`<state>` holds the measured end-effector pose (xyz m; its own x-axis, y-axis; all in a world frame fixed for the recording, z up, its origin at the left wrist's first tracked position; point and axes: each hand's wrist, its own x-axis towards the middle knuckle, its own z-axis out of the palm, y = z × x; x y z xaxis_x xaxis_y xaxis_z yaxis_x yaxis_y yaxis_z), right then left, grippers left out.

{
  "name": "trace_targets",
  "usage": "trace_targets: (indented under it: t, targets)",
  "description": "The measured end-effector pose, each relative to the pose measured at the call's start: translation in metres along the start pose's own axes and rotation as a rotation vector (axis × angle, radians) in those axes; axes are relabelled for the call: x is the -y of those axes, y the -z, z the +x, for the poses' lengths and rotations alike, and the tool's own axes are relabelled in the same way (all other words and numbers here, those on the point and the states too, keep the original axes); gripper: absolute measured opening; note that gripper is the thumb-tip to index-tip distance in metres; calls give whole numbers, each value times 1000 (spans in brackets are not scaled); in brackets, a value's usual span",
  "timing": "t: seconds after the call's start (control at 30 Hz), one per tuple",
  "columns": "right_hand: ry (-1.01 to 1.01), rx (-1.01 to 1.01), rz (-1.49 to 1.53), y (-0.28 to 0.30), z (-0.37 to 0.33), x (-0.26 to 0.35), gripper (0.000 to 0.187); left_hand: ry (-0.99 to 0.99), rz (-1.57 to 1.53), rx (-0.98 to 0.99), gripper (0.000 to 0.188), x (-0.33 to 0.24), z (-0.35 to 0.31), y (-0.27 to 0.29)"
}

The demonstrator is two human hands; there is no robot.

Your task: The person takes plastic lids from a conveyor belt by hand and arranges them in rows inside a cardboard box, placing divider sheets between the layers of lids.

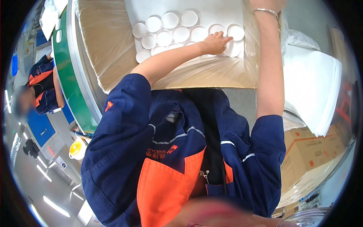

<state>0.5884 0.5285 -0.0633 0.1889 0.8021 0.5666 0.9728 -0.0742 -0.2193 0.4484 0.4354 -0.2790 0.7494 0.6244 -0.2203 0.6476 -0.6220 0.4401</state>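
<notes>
Several round white plastic lids [180, 34] lie in rows on a white sheet [223, 11] inside a cardboard box [196, 75] lined with clear plastic film. My left hand [216, 43] reaches over them, palm down. Its fingers are spread, with the tips at the lids on the right end of the rows. Part of the lowest row is hidden behind my left forearm. My right hand [269, 4], with a bracelet at the wrist, is by the box's right wall at the top of the view. It is blurred and cut off, so its fingers cannot be made out.
A green conveyor belt [77, 87] with a metal rail runs along the left, carrying a few white pieces. Another person [43, 85] stands beyond it. On the right, white sheets [312, 83] lie above a closed cardboard carton [314, 155].
</notes>
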Motion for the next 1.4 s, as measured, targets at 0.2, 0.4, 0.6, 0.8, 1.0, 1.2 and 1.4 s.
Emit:
trace_targets:
  t: [0.2,0.4,0.6,0.8,1.0,1.2,1.4]
  targets:
    - [-6,1,-27,-2,1,0,26,-22,268,8,62,-2,-2,-5]
    - [-1,-8,-33,-4,0,-2,27,5,305,54,61,-6,-7,0]
    - [14,-35,-46,-7,0,0,27,-139,283,-3,38,5,-23,-7]
    - [-7,-9,-36,-7,0,1,25,-238,236,-95,28,13,-33,-7]
    - [-27,24,-5,4,0,9,26,-56,290,-284,47,-20,0,-11]
    - [-33,-1,6,3,1,9,27,-56,308,-90,53,-18,5,-11]
    - [13,-40,-33,-4,3,12,26,-96,106,-5,49,-8,0,-1]
